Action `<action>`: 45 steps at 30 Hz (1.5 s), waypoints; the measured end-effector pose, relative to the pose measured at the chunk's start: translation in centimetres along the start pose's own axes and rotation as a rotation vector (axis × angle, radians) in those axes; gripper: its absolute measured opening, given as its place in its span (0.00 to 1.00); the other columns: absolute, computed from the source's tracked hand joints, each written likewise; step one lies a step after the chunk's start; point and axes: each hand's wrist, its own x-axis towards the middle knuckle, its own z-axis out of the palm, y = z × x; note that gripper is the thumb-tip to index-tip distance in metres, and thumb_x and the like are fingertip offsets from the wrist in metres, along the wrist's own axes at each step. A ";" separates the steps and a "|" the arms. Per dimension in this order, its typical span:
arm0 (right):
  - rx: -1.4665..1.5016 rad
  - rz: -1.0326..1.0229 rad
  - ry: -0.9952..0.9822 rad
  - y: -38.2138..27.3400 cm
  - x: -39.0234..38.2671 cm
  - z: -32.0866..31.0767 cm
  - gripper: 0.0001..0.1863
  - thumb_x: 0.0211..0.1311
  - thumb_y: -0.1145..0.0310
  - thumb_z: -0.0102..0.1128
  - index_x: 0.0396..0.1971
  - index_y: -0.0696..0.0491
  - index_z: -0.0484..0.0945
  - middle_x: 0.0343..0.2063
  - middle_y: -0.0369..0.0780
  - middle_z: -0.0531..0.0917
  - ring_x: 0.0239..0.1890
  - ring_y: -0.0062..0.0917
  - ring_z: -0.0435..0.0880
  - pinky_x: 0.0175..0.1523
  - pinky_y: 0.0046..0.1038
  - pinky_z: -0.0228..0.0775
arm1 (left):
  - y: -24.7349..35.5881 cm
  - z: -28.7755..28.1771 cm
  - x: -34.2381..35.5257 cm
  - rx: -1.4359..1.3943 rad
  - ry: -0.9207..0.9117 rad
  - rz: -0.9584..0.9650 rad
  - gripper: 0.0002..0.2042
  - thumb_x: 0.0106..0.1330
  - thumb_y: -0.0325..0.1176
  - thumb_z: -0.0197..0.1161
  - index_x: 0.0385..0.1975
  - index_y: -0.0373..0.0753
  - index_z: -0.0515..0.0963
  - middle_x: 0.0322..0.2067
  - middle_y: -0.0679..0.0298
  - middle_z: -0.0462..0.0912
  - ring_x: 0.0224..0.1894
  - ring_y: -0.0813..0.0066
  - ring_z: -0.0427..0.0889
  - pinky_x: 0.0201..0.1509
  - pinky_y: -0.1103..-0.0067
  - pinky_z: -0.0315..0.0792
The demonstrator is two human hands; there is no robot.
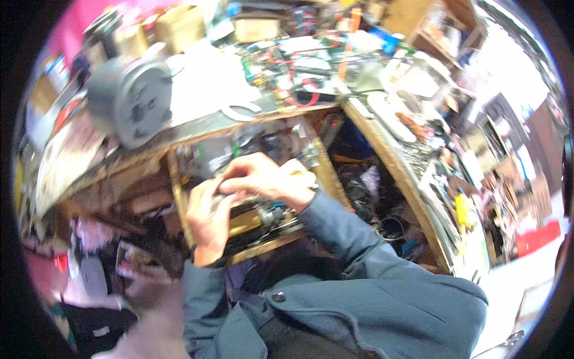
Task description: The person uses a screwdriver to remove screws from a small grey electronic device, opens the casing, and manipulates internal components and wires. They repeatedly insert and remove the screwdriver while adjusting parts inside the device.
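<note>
Both hands meet above an open wooden drawer (245,230) full of mixed small items, parts of which they cover. My left hand (209,221) has its fingers curled and closed near the tips of my right hand (261,179), whose thumb and fingers are pinched. Whatever is between the fingertips is too small and blurred to name. A pale object (297,169) shows at the back of my right hand; I cannot tell what it is. A large grey cylindrical device (131,102) stands on the bench edge above and left of my hands.
The worn workbench (388,158) wraps round to the right, crowded with tools, cables and boxes. A dark open space (368,194) lies under it, right of the drawer. A wooden shelf unit (445,36) stands at the back, and a red object (535,239) is at the far right.
</note>
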 end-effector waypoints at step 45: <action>-0.423 -1.049 1.543 -29.4 -22.2 -42.9 0.17 0.69 0.62 0.70 0.43 0.63 0.82 0.34 0.40 0.84 0.29 0.27 0.85 0.34 0.32 0.77 | 5.4 -4.5 -4.5 0.128 -0.793 0.127 0.16 0.59 0.36 0.79 0.43 0.36 0.85 0.35 0.54 0.88 0.37 0.51 0.87 0.41 0.65 0.79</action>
